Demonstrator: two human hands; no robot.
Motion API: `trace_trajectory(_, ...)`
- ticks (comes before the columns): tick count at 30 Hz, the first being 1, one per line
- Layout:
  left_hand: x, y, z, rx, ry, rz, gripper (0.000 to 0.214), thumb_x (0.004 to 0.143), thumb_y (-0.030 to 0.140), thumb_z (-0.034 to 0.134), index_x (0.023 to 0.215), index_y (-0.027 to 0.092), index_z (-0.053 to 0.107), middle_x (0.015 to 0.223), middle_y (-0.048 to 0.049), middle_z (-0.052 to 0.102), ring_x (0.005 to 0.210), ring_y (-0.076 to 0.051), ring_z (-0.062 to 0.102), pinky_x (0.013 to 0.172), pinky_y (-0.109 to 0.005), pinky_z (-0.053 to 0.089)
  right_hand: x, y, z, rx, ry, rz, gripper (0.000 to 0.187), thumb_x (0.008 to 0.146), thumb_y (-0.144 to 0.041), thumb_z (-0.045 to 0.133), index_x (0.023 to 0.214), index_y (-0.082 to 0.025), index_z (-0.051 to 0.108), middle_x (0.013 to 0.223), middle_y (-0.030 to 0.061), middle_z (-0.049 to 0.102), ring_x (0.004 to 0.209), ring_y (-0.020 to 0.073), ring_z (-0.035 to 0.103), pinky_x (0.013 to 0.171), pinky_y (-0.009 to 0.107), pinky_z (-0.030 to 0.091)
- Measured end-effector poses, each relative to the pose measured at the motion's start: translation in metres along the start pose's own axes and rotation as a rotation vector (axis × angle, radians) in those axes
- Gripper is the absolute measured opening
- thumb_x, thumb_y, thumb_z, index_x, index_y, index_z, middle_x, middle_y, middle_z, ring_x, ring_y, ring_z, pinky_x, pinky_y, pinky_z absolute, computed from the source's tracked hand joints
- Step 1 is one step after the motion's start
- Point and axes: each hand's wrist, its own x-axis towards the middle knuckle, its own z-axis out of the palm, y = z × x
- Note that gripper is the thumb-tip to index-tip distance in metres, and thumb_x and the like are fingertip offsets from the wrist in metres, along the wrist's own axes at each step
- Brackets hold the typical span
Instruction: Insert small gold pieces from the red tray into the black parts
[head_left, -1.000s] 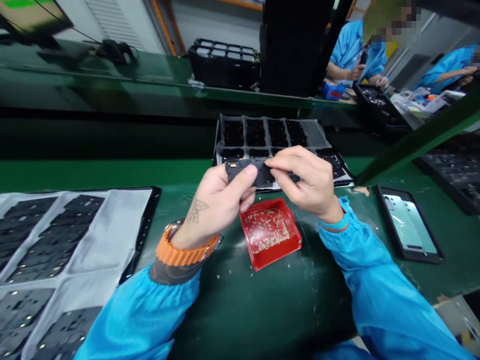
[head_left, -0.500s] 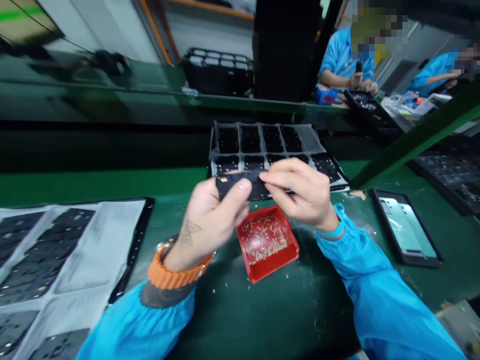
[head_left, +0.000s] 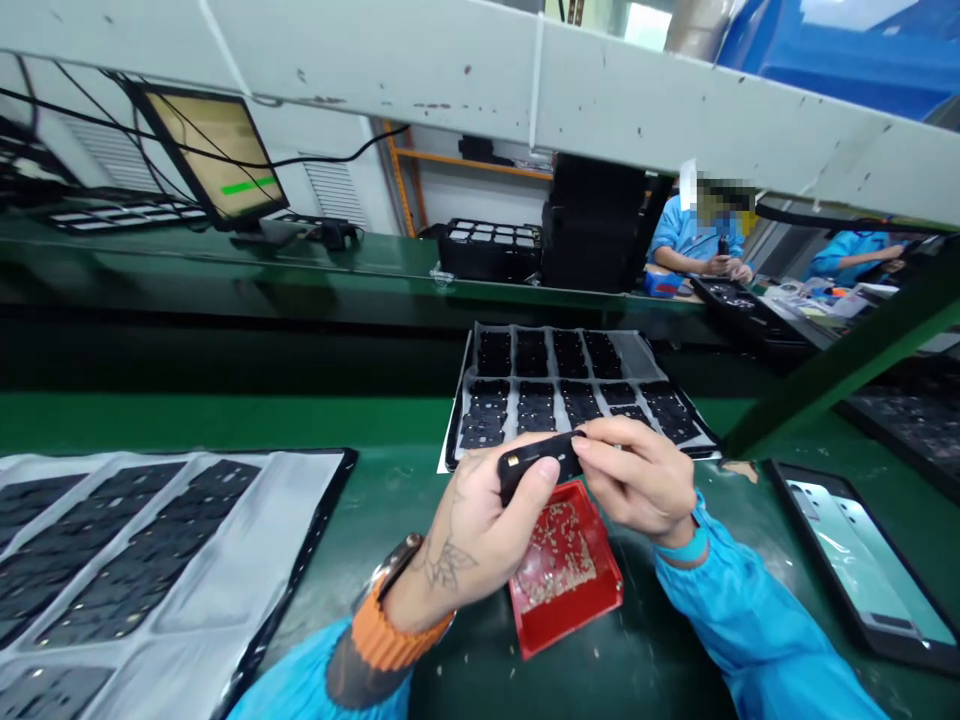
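Note:
My left hand (head_left: 476, 520) is closed round a flat black plastic part (head_left: 555, 449), its thumb lying across the face. A small gold-coloured patch shows at the part's left end. The fingertips of my right hand (head_left: 637, 475) are pinched together at the part's right end; whether a tiny piece sits between them is hidden. Just below the hands, a red bin (head_left: 570, 626) holds many tiny pale gold pieces. Behind them lies a white compartment tray (head_left: 636, 352) with rows of similar black parts.
Another white tray (head_left: 247, 540) of black parts lies at left. A black frame with a pale green panel (head_left: 862, 560) is at right, beside a slanting green post (head_left: 825, 370). A grey beam (head_left: 420, 80) crosses above. Beyond the bench, co-workers (head_left: 679, 235) in blue sleeves sit at right.
The view has tilted up, bringing the overhead beam and monitor into sight; hands and trays appear lower. The black part has turned somewhat in my left hand; my right fingertips stay at its end.

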Motion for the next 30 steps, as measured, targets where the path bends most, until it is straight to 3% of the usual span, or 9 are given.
trace_trajectory(6, 0.0002, 0.0087, -0.0012, 0.059, 0.003, 0.073, 0.025, 0.097, 0.025, 0.049, 0.107, 0.018, 0.071, 0.051, 0.0054, 0.047, 0.040, -0.012, 0.040, 0.058, -0.027, 0.049, -0.0030, -0.0017, -0.0031, -0.048, -0.032, -0.029, 0.025, 0.103, -0.009, 0.055, 0.122, -0.020, 0.067, 0.105, 0.0105, 0.065, 0.085, 0.0250, 0.068, 0.069, 0.035, 0.063)
trace_trajectory(15, -0.0002, 0.0088, -0.0003, 0.032, 0.006, 0.073, 0.024, 0.097, 0.024, 0.048, 0.104, 0.020, 0.071, 0.049, 0.0068, 0.044, 0.039, -0.011, 0.038, 0.072, -0.030, 0.054, -0.0043, -0.0086, -0.0011, -0.045, -0.033, -0.004, 0.028, 0.103, -0.008, 0.053, 0.125, -0.020, 0.066, 0.103, 0.0107, 0.065, 0.084, 0.0253, 0.067, 0.068, 0.034, 0.062)
trace_trajectory(30, -0.0085, 0.0059, 0.0030, -0.030, -0.033, 0.005, 0.032, 0.100, 0.034, 0.046, 0.115, 0.019, 0.071, 0.048, 0.0053, 0.045, 0.038, -0.012, 0.035, 0.059, -0.029, 0.051, -0.0034, -0.0095, -0.0005, 0.036, 0.019, -0.051, 0.018, 0.109, -0.010, 0.049, 0.111, -0.011, 0.067, 0.101, 0.0136, 0.064, 0.087, 0.0250, 0.065, 0.070, 0.033, 0.058)
